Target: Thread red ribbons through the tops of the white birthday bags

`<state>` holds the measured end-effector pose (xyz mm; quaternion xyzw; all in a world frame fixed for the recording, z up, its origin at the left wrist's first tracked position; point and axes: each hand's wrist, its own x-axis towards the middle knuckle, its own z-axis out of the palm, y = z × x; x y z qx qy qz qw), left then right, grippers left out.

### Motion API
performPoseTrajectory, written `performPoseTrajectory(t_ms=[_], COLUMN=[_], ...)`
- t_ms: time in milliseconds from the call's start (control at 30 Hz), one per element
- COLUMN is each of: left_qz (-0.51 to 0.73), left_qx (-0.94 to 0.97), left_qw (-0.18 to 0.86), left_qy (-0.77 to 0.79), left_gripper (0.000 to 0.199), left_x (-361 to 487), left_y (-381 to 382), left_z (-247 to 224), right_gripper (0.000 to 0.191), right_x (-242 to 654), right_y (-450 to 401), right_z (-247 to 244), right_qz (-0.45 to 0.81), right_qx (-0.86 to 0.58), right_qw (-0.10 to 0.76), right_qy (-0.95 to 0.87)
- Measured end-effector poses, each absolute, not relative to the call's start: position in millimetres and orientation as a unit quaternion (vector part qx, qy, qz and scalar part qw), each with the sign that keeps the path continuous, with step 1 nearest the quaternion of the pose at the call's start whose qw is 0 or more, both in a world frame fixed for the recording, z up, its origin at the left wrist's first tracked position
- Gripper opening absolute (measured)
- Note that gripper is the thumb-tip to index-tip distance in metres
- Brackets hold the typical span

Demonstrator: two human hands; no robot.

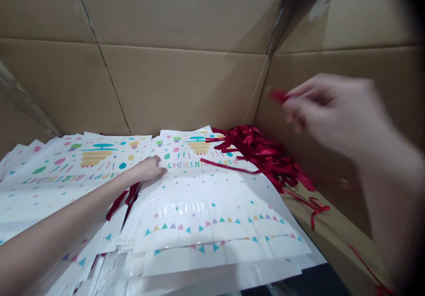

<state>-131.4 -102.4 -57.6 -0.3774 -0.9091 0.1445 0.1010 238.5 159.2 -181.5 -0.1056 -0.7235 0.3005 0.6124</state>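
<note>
My left hand (150,168) is at the left edge of a stack of white, glossy printed bags (206,203), its fingers curled over the top bag's edge and closed on it. The bags bear "HAPPY BIRTHDAY", a cake, dots and coloured bunting. My right hand (327,105), blurred by motion, is raised at the right, above the ribbon pile. Its fingers pinch a red ribbon (278,96), of which only a short end shows. Below it, a heap of red ribbons (255,145) lies over the far right corner of the stack.
A second stack of the printed bags (43,198) lies at the left, with red ribbon ends (117,205) between the stacks. Cardboard walls (186,83) rise behind and at the right. A loose ribbon bow (317,206) lies on the cardboard ledge (335,229).
</note>
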Motion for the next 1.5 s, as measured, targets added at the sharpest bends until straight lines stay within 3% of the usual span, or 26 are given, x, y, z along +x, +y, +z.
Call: performPoseTrajectory(t_ms=[100, 167, 233, 433, 733, 967, 1300, 1400, 1500], left_qz=[0.163, 0.175, 0.185, 0.199, 0.144, 0.107, -0.027, -0.086, -0.06], left_qx=[-0.359, -0.345, -0.325, -0.258, -0.312, -0.273, -0.375, -0.368, -0.351], left_qw=[0.116, 0.123, 0.127, 0.106, 0.147, 0.11, 0.309, 0.33, 0.33], left_qy=[-0.912, -0.914, -0.919, -0.939, -0.927, -0.95, -0.874, -0.865, -0.874], left_gripper=[0.086, 0.082, 0.078, 0.08, 0.041, 0.055, 0.043, 0.039, 0.034], left_x=[-126.9, -125.6, -126.8, -141.0, -154.9, -171.5, -114.5, -119.9, -143.8], left_y=[-97.3, -94.5, -92.4, -86.2, -105.2, -119.7, -180.4, -187.5, -164.2], left_z=[-60.5, -61.0, -58.8, -40.0, -1.4, -10.0, -5.3, 9.1, 37.8], right_gripper=[0.019, 0.019, 0.021, 0.027, 0.024, 0.026, 0.024, 0.024, 0.022], right_x=[183.7, 140.2, 106.2, 72.8, 73.0, 75.0, 105.5, 98.8, 68.4], right_y=[149.1, 137.4, 127.3, 125.9, 137.5, 122.0, 87.1, 81.7, 81.8], right_z=[-198.4, -217.5, -237.0, -267.0, -273.0, -268.5, -261.5, -254.9, -233.8], right_qz=[0.318, 0.33, 0.322, 0.327, 0.341, 0.356, 0.344, 0.334, 0.331], right_qx=[-0.114, -0.095, -0.091, -0.12, -0.153, -0.111, -0.067, -0.062, -0.076], right_qw=[0.463, 0.36, 0.326, 0.325, 0.325, 0.325, 0.318, 0.309, 0.307], right_qy=[-0.82, -0.868, -0.884, -0.879, -0.869, -0.869, -0.881, -0.889, -0.889])
